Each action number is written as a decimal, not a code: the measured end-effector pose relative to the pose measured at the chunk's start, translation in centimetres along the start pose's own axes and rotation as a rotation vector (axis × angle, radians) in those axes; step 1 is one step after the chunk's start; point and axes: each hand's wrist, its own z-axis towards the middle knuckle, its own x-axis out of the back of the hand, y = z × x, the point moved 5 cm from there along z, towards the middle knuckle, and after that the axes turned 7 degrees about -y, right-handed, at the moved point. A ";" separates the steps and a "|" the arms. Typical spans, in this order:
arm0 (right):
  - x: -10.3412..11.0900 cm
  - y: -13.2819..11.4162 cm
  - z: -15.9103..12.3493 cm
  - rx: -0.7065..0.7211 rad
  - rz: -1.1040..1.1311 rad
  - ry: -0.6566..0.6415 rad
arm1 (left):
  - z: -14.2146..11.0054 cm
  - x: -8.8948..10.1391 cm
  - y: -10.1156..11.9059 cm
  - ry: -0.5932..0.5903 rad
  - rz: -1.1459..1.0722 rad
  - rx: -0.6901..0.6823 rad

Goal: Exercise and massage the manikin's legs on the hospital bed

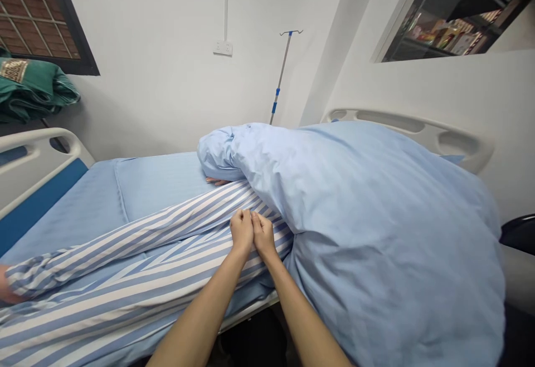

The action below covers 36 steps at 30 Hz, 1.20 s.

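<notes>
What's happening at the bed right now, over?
Left hand, right hand: both curled on striped hospital gown. Blue duvet bunched just right of them.

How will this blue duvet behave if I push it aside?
The pale blue duvet looks floppy, slumping in soft folds. It is probably light for its bulk, since it looks puffed up. Its smooth cover may slide readily over the striped gown.

Striped cloth (125,278) and blue duvet (368,233) look matt and soft — bed rail (33,150) smooth plastic, drip stand (281,72) metal.
</notes>
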 end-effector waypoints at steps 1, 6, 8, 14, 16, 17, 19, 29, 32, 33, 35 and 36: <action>0.0 0.0 0.0 -0.007 0.000 0.005 | -0.2 0.0 -0.3 -0.009 0.097 -0.021; 0.1 0.6 0.2 -0.063 0.063 0.045 | -1.2 0.3 -1.4 -0.036 0.394 -0.079; 0.2 0.6 0.5 -0.096 0.082 0.029 | -1.3 0.3 -1.4 -0.052 0.438 -0.071; 1.8 -2.1 1.8 0.024 -0.240 -0.057 | -1.2 0.1 -1.2 -0.074 0.516 -0.052; 2.5 -2.2 2.1 0.028 -0.300 -0.017 | -1.2 0.2 -1.4 -0.074 0.518 -0.045; 2.7 -1.8 2.1 0.013 -0.322 -0.002 | -1.2 0.2 -1.5 -0.075 0.511 -0.044; 2.9 -0.7 2.0 -0.025 -0.364 0.012 | -1.2 0.2 -1.6 -0.081 0.485 -0.044; 3.0 1.3 1.1 -0.105 -0.433 0.055 | -1.1 3.8 -1.9 -0.353 0.187 -0.049; 3.0 1.4 1.2 -0.121 -0.451 0.058 | -1.2 9.9 -3.2 -0.416 0.188 -0.016; 3.0 1.5 1.2 -0.120 -0.454 0.057 | -1.3 12.7 -3.6 -0.388 0.215 -0.013; 3.0 1.6 1.2 -0.119 -0.456 0.053 | -1.6 18.5 -4.3 -0.327 0.272 0.006; 3.0 1.6 1.2 -0.120 -0.457 0.051 | -1.8 21.6 -4.6 -0.278 0.304 0.016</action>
